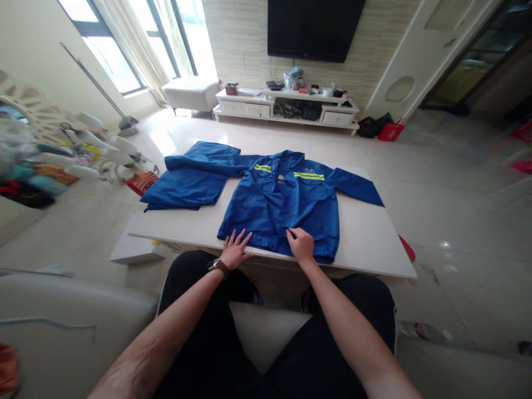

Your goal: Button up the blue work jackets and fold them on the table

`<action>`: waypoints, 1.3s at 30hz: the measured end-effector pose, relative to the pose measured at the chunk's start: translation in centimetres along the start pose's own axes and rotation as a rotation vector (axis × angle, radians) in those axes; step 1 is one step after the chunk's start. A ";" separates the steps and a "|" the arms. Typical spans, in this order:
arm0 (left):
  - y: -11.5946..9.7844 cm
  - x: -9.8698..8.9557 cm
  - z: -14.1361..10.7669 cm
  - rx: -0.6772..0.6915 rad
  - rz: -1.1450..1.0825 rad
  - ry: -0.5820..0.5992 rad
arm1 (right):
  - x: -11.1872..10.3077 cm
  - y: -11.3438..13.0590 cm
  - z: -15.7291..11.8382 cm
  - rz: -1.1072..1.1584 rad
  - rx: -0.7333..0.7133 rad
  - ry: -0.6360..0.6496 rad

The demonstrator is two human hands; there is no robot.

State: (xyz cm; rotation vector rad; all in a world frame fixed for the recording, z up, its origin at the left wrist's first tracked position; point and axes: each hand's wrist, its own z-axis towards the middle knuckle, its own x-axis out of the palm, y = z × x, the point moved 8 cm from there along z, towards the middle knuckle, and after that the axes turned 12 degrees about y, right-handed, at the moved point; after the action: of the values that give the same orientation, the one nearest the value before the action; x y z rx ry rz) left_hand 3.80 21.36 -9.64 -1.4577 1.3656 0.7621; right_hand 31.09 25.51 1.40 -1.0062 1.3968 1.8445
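A blue work jacket [270,205] with yellow reflective strips lies spread on a white table [366,238], its collar toward the far side and its hem along the near edge. Its sleeves stretch out to both sides. My left hand [235,250] rests flat on the hem's left part, fingers spread, with a watch on the wrist. At the middle of the hem, my right hand [301,244] is closed, pinching the jacket's front edge. Left of the jacket lies a folded blue garment [191,188], partly covered by the jacket's sleeve.
My knees are close to the table's near edge. Beyond the table stand a low white TV cabinet [245,105] and a white bench [192,94]. A red bag [390,130] sits on the floor at the right. Piled cloths [50,177] and a broom [95,83] are at the left.
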 end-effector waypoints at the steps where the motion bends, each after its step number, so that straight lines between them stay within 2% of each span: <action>1: 0.0 0.0 0.0 0.002 -0.003 -0.003 | -2.7 -1.0 0.0 0.058 0.055 -0.180; 3: 0.0 0.1 0.1 0.010 -0.010 -0.006 | -7.6 -2.8 -0.9 0.153 0.140 -0.531; 4: 0.0 0.2 0.1 0.014 -0.014 -0.007 | -9.1 -3.1 -1.5 0.186 0.138 -0.642; 5: 0.0 0.2 0.2 0.018 -0.017 -0.006 | -9.8 -3.0 -1.8 0.206 0.102 -0.684; 6: 0.1 0.3 0.2 0.019 -0.019 -0.006 | -9.8 -2.4 -1.8 0.213 0.034 -0.649; 7: 0.1 0.3 0.2 0.019 -0.019 -0.006 | -8.9 -1.4 -1.5 0.206 -0.052 -0.543; 9: 0.1 0.2 0.2 0.015 -0.015 -0.008 | -4.8 1.0 -1.1 0.148 -0.202 -0.206; 12: 0.1 0.1 0.1 0.011 -0.011 -0.006 | 2.9 3.6 -1.6 0.002 -0.329 0.301; 13: 0.1 0.1 0.1 0.011 -0.011 -0.005 | 4.8 4.0 -2.0 -0.039 -0.357 0.413; 15: 0.0 0.1 0.0 0.011 -0.008 -0.005 | 6.9 4.2 -2.2 -0.072 -0.380 0.524; 17: 0.0 0.0 0.0 0.012 -0.006 -0.008 | 7.2 3.8 -2.0 -0.064 -0.351 0.530; 20: 0.0 0.1 0.0 0.015 -0.010 -0.007 | 6.4 2.9 -1.2 -0.051 -0.256 0.446; 22: 0.0 0.1 0.0 0.015 -0.016 -0.008 | 5.1 2.1 -0.6 -0.033 -0.165 0.301; 24: 0.0 0.1 0.0 0.013 -0.020 -0.009 | 3.2 1.3 -0.5 0.001 -0.083 0.104; 26: 0.1 0.2 0.0 0.013 -0.023 -0.007 | 1.8 1.0 -0.8 0.021 -0.062 -0.061; 27: 0.0 0.2 0.0 0.015 -0.023 -0.007 | 1.6 1.2 -1.0 0.014 -0.090 -0.097; 29: 0.0 0.2 0.1 0.018 -0.022 -0.010 | 2.3 2.3 -1.5 -0.040 -0.201 -0.052; 32: 0.0 0.1 0.1 0.016 -0.019 -0.019 | 5.6 3.6 -2.4 -0.179 -0.337 0.196; 35: 0.0 0.0 0.0 0.007 -0.019 -0.018 | 8.2 3.4 -2.8 -0.268 -0.303 0.372; 39: -0.2 -0.1 -0.1 0.007 -0.019 -0.008 | 8.8 3.3 -2.4 -0.288 -0.260 0.414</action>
State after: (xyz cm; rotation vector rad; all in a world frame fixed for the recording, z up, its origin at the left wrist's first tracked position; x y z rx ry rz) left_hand 3.94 21.29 -9.45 -1.4585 1.3458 0.7495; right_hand 24.25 22.55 -4.82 -1.7036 1.1673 1.6885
